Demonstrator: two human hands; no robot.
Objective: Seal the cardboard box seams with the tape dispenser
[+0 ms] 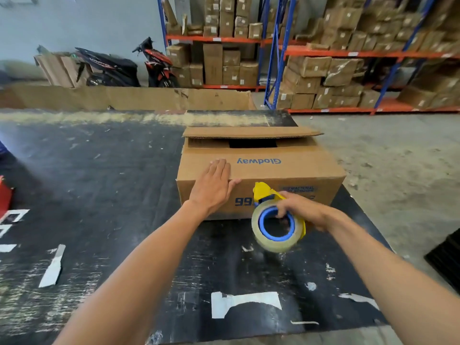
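The cardboard box [258, 170], printed "Glodway", sits at the far right of the black worktable [99, 195]. Its far flap stands raised, leaving a dark gap along the top. The left hand [214, 185] lies flat, fingers straight, pressing the near top flap at its front edge. The right hand [296, 207] grips the yellow tape dispenser [276, 220], loaded with a clear roll, held against the box's near face.

The cardboard box [258, 175] stands on the black table [99, 170], whose surface left of the box and in front of it lies flat and open. Above the box, its far flap [251, 132] sticks up, leaving a gap.
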